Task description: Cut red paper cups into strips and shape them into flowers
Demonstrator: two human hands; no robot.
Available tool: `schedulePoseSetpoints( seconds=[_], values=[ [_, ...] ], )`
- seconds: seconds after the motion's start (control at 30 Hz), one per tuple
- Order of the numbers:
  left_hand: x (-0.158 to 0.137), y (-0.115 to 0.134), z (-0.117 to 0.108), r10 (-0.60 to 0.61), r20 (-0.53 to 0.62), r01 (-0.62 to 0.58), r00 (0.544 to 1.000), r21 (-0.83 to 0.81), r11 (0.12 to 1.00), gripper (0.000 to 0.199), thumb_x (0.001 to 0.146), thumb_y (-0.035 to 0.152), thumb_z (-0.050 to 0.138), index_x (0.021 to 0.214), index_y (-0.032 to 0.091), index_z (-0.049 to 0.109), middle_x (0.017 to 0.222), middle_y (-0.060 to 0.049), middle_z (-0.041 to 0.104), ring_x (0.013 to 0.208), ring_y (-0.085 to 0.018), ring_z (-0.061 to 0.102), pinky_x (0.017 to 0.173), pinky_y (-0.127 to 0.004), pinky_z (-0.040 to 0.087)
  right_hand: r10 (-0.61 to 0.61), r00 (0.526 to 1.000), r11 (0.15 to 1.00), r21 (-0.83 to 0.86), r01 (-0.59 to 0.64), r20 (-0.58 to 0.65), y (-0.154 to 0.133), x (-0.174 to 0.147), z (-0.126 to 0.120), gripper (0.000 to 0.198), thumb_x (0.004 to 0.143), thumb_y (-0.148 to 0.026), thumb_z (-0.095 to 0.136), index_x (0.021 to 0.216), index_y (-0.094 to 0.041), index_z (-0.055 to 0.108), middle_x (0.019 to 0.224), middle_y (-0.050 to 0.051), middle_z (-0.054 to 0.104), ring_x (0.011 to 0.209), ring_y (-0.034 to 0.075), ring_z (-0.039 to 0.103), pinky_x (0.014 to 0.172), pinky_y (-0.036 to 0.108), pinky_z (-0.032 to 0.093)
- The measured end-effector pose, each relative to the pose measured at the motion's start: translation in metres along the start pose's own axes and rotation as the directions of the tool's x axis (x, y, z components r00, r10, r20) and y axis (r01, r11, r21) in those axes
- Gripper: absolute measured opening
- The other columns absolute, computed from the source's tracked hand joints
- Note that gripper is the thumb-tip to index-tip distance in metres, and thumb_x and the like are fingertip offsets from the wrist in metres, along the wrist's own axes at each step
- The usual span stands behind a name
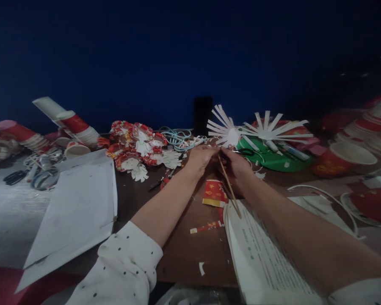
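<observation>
The fingers of both hands meet at the near edge of a white paper cup cut into flat radiating strips, which lies like a sunburst on the dark brown tabletop. The left hand has its fingers curled in toward that cut cup; whether they pinch anything cannot be told. The right hand is closed around a thin, straight wooden stick, which slants from the cut cup back toward the person.

Just right of the cut cup lies a second white strip fan, resting on a round, smooth green plastic lid. Nearer the person than the cut cup, between the forearms, lies a small red and gold printed paper scrap, and beside it a white printed booklet under the right forearm. Left of the cut cup sits a pile of red and white cut paper flowers, with a tangle of pale blue cord between. Farther left, a large white sheet of paper lies flat, and beyond it are stacked red paper cups with white rims. Far right of the cut cup stands an open red paper cup, white inside; whether it holds anything does not show.
</observation>
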State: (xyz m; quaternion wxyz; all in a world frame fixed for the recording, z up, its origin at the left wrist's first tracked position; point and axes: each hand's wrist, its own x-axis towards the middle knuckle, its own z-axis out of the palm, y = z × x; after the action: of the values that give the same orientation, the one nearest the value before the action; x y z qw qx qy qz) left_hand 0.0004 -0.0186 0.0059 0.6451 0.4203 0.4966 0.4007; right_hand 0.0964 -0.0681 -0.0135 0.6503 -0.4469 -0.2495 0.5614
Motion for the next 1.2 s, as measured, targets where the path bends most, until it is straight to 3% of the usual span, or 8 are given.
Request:
schedulePoseSetpoints(
  seconds=[0.13, 0.23, 0.33, 0.47, 0.63, 0.83, 0.97, 1.2],
  values=[
    [-0.004, 0.005, -0.001, -0.05, 0.019, 0.051, 0.999, -0.047, 0.998, 0.023, 0.074, 0.014, 0.076, 0.062, 0.015, 0.056, 0.054, 0.002, 0.057, 0.05, -0.009, 0.053, 0.056, -0.022, 0.043, 0.037, 0.999, 0.996, 0.075, -0.038, 0.018, 0.0, -0.002, 0.001, 0.014, 0.069, -0.027, 0.073, 0.077, -0.019, 0.064, 0.063, -0.004, 0.059, 0.05, 0.008, 0.046, 0.043, 0.02, 0.036],
    [-0.007, 0.011, -0.002, -0.077, 0.037, 0.081, 0.996, -0.109, 0.991, 0.013, 0.073, 0.008, 0.074, 0.069, 0.013, 0.062, 0.057, 0.001, 0.06, 0.049, -0.008, 0.055, 0.053, -0.022, 0.042, 0.009, 0.997, 0.999, 0.03, -0.011, 0.082, 0.001, -0.004, 0.001, 0.017, 0.063, -0.025, 0.077, 0.075, -0.019, 0.066, 0.068, -0.002, 0.065, 0.058, 0.012, 0.056, 0.051, 0.022, 0.045],
    [-0.006, 0.013, -0.004, -0.084, 0.057, 0.091, 0.995, -0.141, 0.986, 0.012, 0.072, 0.006, 0.074, 0.07, 0.011, 0.063, 0.054, 0.002, 0.057, 0.044, -0.005, 0.049, 0.048, -0.019, 0.038, -0.019, 0.992, 0.999, -0.047, 0.025, 0.121, 0.002, -0.006, 0.002, 0.025, 0.057, -0.022, 0.082, 0.077, -0.02, 0.067, 0.069, -0.004, 0.066, 0.059, 0.012, 0.059, 0.054, 0.022, 0.047],
    [-0.002, 0.009, -0.006, -0.127, 0.085, 0.138, 0.988, -0.139, 0.981, 0.019, 0.068, 0.013, 0.081, 0.07, 0.012, 0.062, 0.054, 0.002, 0.058, 0.041, -0.006, 0.049, 0.045, -0.019, 0.039, -0.045, 0.996, 0.993, -0.104, 0.053, 0.079, 0.004, -0.005, 0.002, 0.027, 0.055, -0.025, 0.084, 0.077, -0.02, 0.068, 0.066, -0.004, 0.064, 0.056, 0.009, 0.055, 0.048, 0.018, 0.04],
    [0.0, 0.005, -0.006, -0.107, 0.036, 0.11, 0.994, -0.104, 0.988, 0.023, 0.065, 0.019, 0.085, 0.076, 0.013, 0.066, 0.059, 0.001, 0.062, 0.044, -0.006, 0.051, 0.043, -0.018, 0.036, -0.052, 0.996, 0.995, -0.081, 0.058, 0.071, 0.006, -0.002, 0.001, 0.025, 0.055, -0.028, 0.082, 0.075, -0.02, 0.069, 0.062, -0.004, 0.059, 0.052, 0.007, 0.047, 0.04, 0.016, 0.028],
    [-0.002, 0.009, -0.007, -0.135, -0.023, 0.134, 0.991, -0.051, 0.99, 0.017, 0.069, 0.019, 0.083, 0.073, 0.015, 0.066, 0.056, 0.003, 0.058, 0.05, -0.007, 0.05, 0.046, -0.017, 0.038, -0.066, 0.998, 0.987, -0.149, 0.067, 0.011, 0.003, 0.0, -0.002, 0.019, 0.055, -0.03, 0.079, 0.069, -0.023, 0.068, 0.063, -0.002, 0.06, 0.054, 0.01, 0.046, 0.039, 0.02, 0.025],
    [0.001, 0.006, -0.008, -0.097, -0.043, 0.097, 0.994, -0.005, 0.995, 0.021, 0.062, 0.017, 0.085, 0.074, 0.017, 0.067, 0.061, 0.003, 0.061, 0.054, -0.008, 0.052, 0.048, -0.017, 0.04, -0.071, 0.997, 0.985, -0.155, 0.07, -0.002, 0.0, -0.003, -0.002, 0.014, 0.056, -0.029, 0.077, 0.065, -0.023, 0.068, 0.061, -0.001, 0.06, 0.054, 0.012, 0.046, 0.039, 0.02, 0.025],
    [0.003, -0.003, -0.009, -0.112, 0.016, 0.112, 0.994, -0.012, 0.994, 0.015, 0.067, 0.016, 0.078, 0.076, 0.017, 0.066, 0.058, 0.003, 0.059, 0.051, -0.008, 0.051, 0.047, -0.017, 0.039, -0.103, 0.994, 0.971, -0.222, 0.092, -0.038, 0.005, -0.002, -0.004, 0.018, 0.058, -0.031, 0.075, 0.071, -0.02, 0.071, 0.054, -0.003, 0.056, 0.047, 0.01, 0.043, 0.04, 0.021, 0.029]
  ],
)
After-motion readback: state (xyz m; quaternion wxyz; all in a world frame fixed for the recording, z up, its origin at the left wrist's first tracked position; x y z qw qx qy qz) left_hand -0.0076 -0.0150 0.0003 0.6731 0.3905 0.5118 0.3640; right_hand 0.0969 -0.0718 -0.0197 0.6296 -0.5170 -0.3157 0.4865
